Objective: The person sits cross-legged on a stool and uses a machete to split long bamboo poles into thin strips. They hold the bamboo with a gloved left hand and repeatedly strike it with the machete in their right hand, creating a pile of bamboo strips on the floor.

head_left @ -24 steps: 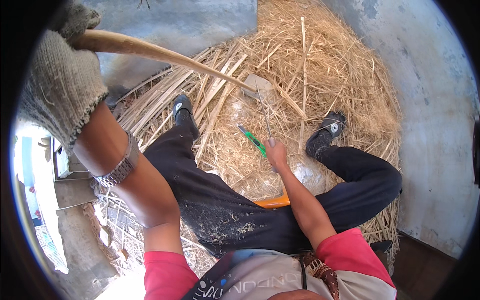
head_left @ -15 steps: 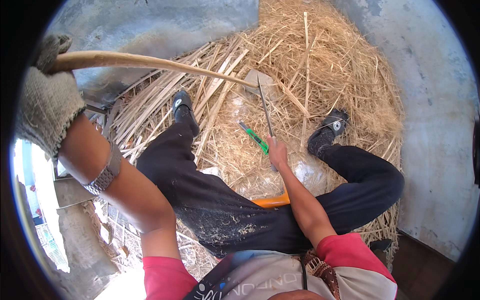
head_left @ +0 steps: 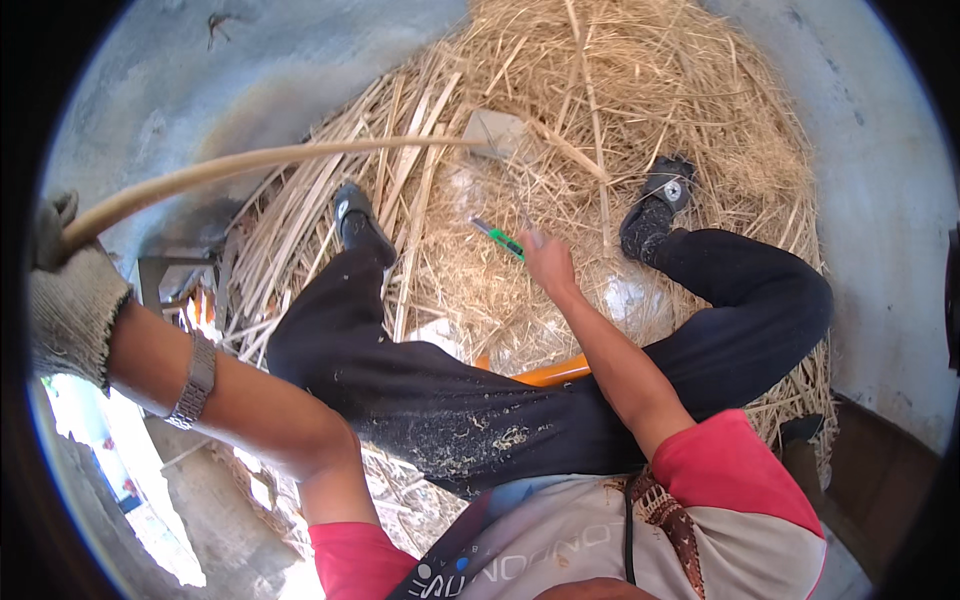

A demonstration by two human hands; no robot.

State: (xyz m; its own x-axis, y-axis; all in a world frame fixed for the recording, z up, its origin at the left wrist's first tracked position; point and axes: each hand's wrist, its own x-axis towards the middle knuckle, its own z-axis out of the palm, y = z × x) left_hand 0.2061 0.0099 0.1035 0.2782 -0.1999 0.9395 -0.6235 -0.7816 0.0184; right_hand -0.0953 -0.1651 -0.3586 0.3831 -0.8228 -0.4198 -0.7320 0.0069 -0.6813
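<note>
My left hand point(head_left: 75, 290), in a grey knitted glove, is closed round the thick end of a long, curved wooden stick point(head_left: 250, 160) at the far left. The stick's thin tip reaches across to a pale block point(head_left: 495, 135) among the shavings. My bare right hand point(head_left: 548, 262) is closed round the handle of a knife, whose thin blade point(head_left: 524, 210) points away from me and is blurred. Just left of those fingers lies a green utility knife point(head_left: 505, 242) with its blade out.
Wood shavings point(head_left: 640, 90) heap up between my legs and the curved grey wall point(head_left: 860, 200). Long split strips point(head_left: 300, 240) lie at the left. My shoes point(head_left: 665, 190) rest among the shavings. An orange bar-like thing point(head_left: 550, 372) crosses near my lap.
My left hand has drawn the stick to the left, so its tip has come away from the knife. The right hand and knife have shifted slightly; the blade now looks blurred.
</note>
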